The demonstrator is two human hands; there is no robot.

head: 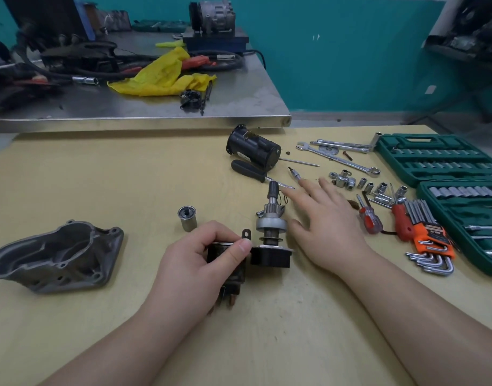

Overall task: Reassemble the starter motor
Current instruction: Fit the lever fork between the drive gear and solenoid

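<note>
While the black solenoid (228,263) is gripped, the scene is laid out as follows.
Left hand (203,263): fingers and thumb are curled round the solenoid, which is held just above the wooden table (100,176), its copper terminals turned toward the person.
Right hand (328,227): held flat and released, fingers stretched out, nothing grasped; the fingertips (288,194) are seen near the tip of the black-handled screwdriver (253,171).
Drive assembly (271,227): a pinion gear and shaft are stood upright on a black base, joined to the solenoid, between the two hands.
Motor body (253,147): the black cylinder is laid on its side at the far part of the table, just behind the screwdriver handle.
Nose housing (55,254): the grey cast piece is set at the left, well apart from the hands.
Small metal cup (187,217): placed upright just beyond the left hand.
Loose sockets (362,183): scattered beyond the right hand.
Wrenches (339,157): laid near the green socket case (434,160).
Red-handled screwdrivers (384,218): laid right of the right hand.
Hex keys (431,246): held in an orange holder, beside the red-handled screwdrivers.
Steel bench (239,101): seen behind, with a yellow cloth (161,76) on it.
</note>
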